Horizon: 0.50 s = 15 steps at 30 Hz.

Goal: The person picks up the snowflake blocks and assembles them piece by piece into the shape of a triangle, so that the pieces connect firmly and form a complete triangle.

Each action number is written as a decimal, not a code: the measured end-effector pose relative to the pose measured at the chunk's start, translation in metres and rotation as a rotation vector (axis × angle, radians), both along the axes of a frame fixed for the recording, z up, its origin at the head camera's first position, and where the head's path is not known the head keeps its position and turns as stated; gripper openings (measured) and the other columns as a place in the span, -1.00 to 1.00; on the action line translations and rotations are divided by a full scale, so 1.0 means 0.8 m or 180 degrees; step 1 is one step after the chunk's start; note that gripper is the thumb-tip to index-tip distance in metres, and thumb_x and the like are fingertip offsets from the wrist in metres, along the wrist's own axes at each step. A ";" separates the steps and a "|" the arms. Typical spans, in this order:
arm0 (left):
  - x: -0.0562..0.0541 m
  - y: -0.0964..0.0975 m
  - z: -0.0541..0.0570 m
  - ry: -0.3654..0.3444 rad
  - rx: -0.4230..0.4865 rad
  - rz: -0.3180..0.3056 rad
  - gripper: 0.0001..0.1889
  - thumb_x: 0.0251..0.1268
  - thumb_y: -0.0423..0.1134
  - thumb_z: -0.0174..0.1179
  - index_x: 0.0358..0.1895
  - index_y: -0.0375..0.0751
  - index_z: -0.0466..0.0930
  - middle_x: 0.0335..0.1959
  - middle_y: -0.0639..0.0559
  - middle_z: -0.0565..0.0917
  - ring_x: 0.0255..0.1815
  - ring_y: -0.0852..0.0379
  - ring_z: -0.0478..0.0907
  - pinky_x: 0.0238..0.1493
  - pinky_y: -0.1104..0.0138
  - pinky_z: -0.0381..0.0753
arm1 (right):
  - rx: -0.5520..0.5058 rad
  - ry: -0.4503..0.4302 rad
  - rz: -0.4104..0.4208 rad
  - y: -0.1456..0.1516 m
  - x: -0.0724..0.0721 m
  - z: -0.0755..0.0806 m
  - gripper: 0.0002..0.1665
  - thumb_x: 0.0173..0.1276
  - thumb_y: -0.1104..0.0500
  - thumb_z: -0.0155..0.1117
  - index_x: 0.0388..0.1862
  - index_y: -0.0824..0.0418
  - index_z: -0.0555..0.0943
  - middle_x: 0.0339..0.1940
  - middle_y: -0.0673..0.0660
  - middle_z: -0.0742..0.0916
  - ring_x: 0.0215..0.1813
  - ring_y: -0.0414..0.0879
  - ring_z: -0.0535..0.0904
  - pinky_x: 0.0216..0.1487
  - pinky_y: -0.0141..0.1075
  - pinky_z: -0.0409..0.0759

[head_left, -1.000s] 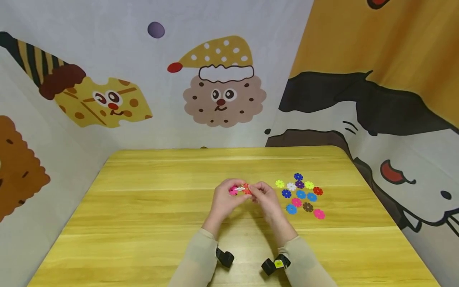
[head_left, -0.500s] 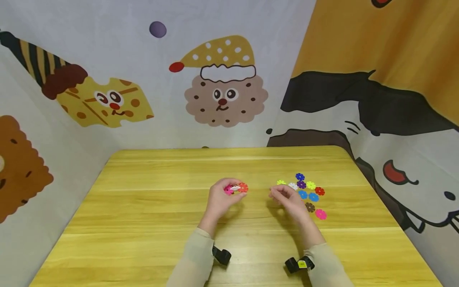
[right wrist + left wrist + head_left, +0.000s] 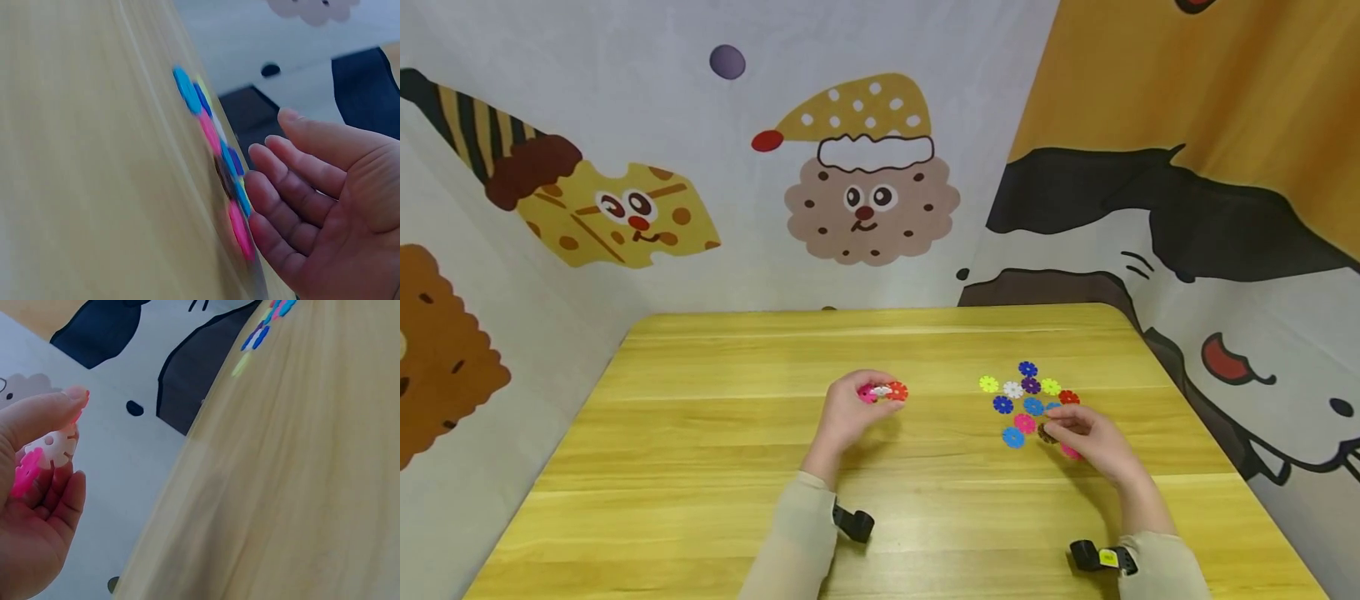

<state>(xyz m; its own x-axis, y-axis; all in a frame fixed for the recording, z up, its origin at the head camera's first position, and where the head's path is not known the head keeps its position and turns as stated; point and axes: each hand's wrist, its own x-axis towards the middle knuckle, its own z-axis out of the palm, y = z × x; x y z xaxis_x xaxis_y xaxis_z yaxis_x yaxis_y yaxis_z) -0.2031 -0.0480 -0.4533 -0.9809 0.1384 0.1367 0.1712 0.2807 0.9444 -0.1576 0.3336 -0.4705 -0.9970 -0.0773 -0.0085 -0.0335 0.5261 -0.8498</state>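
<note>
My left hand (image 3: 847, 410) holds a small chain of joined notched plastic discs over the middle of the table, pinched between thumb and fingers. In it are a pink disc (image 3: 27, 472), a white disc (image 3: 52, 447) and a red-orange disc (image 3: 898, 391). Over the right side of the table, my right hand (image 3: 1093, 437) hovers with relaxed fingers and nothing between them. Its fingertips overlap the brown disc (image 3: 1046, 432) in the head view and partly hide a pink disc (image 3: 1070, 451) and a light blue disc (image 3: 1052, 408).
Several loose discs lie flat around there: a light blue disc (image 3: 1013, 437), a dark blue disc (image 3: 1003, 404), a yellow disc (image 3: 988, 384), a white disc and others. The wooden table (image 3: 700, 467) meets a cartoon-printed cloth (image 3: 737, 208) at its back and sides.
My right hand has left the chain and moved right to above the loose discs. My left hand, still gripping the chain, has shifted slightly left.
</note>
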 end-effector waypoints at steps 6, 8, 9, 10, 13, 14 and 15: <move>-0.004 -0.012 0.008 -0.0052 0.0022 -0.0008 -0.66 -0.02 -0.28 0.55 -0.11 -0.13 0.74 -0.12 0.01 0.70 -0.14 0.07 0.60 -0.13 0.27 0.66 | 0.0375 0.0006 -0.0163 0.030 0.012 -0.003 -0.55 0.43 0.13 0.31 0.13 0.44 0.57 -0.07 0.28 0.70 -0.17 -0.25 0.56 -0.26 -0.35 0.59; -0.005 -0.015 0.009 -0.0060 0.0013 -0.0010 -0.66 -0.02 -0.28 0.55 -0.11 -0.13 0.74 -0.12 0.02 0.70 -0.15 0.07 0.59 -0.14 0.26 0.65 | 0.0460 -0.0006 -0.0162 0.037 0.013 -0.006 -0.55 0.41 0.14 0.32 0.13 0.44 0.57 -0.06 0.29 0.70 -0.17 -0.25 0.56 -0.24 -0.37 0.58; -0.006 -0.017 0.009 -0.0055 0.0001 -0.0012 -0.67 -0.02 -0.28 0.55 -0.11 -0.12 0.74 -0.12 0.03 0.70 -0.15 0.07 0.59 -0.14 0.26 0.65 | 0.0488 -0.0018 -0.0156 0.039 0.014 -0.008 -0.55 0.40 0.14 0.33 0.12 0.44 0.58 -0.06 0.29 0.70 -0.16 -0.25 0.56 -0.24 -0.38 0.58; -0.006 -0.018 0.009 -0.0041 -0.0012 -0.0018 -0.67 -0.02 -0.27 0.55 -0.12 -0.12 0.74 -0.13 0.03 0.70 -0.15 0.07 0.58 -0.14 0.26 0.64 | 0.0513 -0.0029 -0.0145 0.042 0.014 -0.009 -0.55 0.39 0.14 0.35 0.12 0.43 0.59 -0.05 0.29 0.70 -0.17 -0.25 0.56 -0.24 -0.38 0.58; -0.008 -0.020 0.008 -0.0011 -0.0021 -0.0029 -0.67 -0.03 -0.28 0.56 -0.13 -0.12 0.75 -0.14 0.03 0.70 -0.16 0.07 0.59 -0.14 0.26 0.64 | 0.0592 -0.0008 -0.0026 0.047 0.014 -0.013 -0.54 0.35 0.14 0.38 0.12 0.40 0.60 -0.02 0.28 0.69 -0.16 -0.25 0.54 -0.21 -0.38 0.57; -0.009 -0.020 0.007 0.0003 -0.0024 -0.0034 -0.67 -0.03 -0.27 0.56 -0.13 -0.12 0.75 -0.14 0.03 0.70 -0.16 0.07 0.59 -0.15 0.26 0.65 | 0.0613 0.0019 0.0023 0.048 0.014 -0.013 -0.54 0.34 0.15 0.39 0.12 0.40 0.61 -0.01 0.27 0.68 -0.15 -0.24 0.53 -0.20 -0.38 0.56; -0.009 -0.021 0.007 0.0011 -0.0025 -0.0036 -0.68 -0.03 -0.28 0.56 -0.13 -0.12 0.75 -0.14 0.03 0.70 -0.16 0.07 0.59 -0.15 0.25 0.65 | 0.0620 0.0050 0.0082 0.049 0.013 -0.014 -0.54 0.33 0.16 0.40 0.12 0.39 0.61 0.01 0.28 0.67 -0.14 -0.21 0.53 -0.19 -0.37 0.55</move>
